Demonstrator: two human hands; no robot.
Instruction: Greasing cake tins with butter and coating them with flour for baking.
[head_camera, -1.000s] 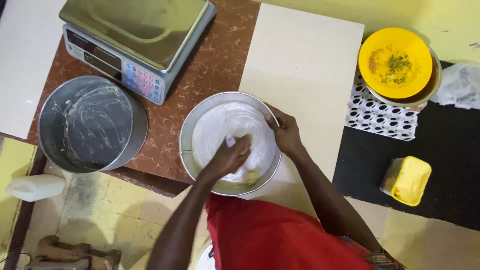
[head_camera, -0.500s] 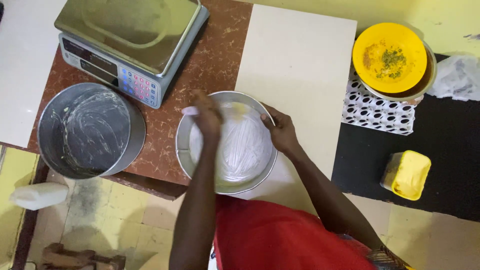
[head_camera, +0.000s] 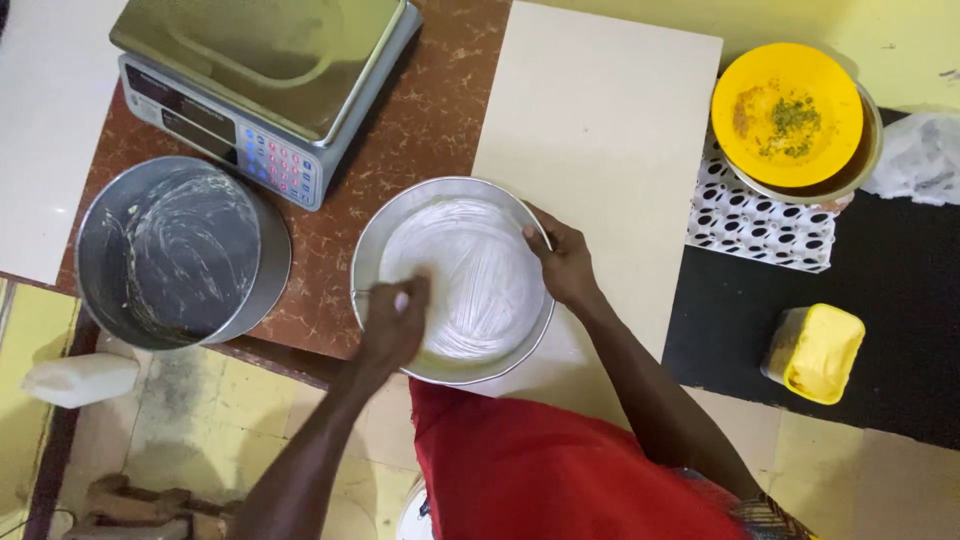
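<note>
A person's left hand (head_camera: 393, 325) presses its fingertips against the greased inner wall of a round, shallow silver metal pan (head_camera: 452, 280) that sits on the brown marbled countertop (head_camera: 420, 110), its near edge overhanging the counter; the fingers are curled, gripping nothing that can be seen. The right hand (head_camera: 562, 262) clasps the pan's far-right rim, thumb inside. Left of it stands 1 deeper round metal tin (head_camera: 180, 250) smeared with streaks, just in front of a steel-topped weighing scale (head_camera: 265, 85). Well to the right, a yellow plastic plate (head_camera: 787, 115) holds flecks of seasoning, and a yellow tub (head_camera: 815, 352) rests on a black mat (head_camera: 900, 280)
</note>
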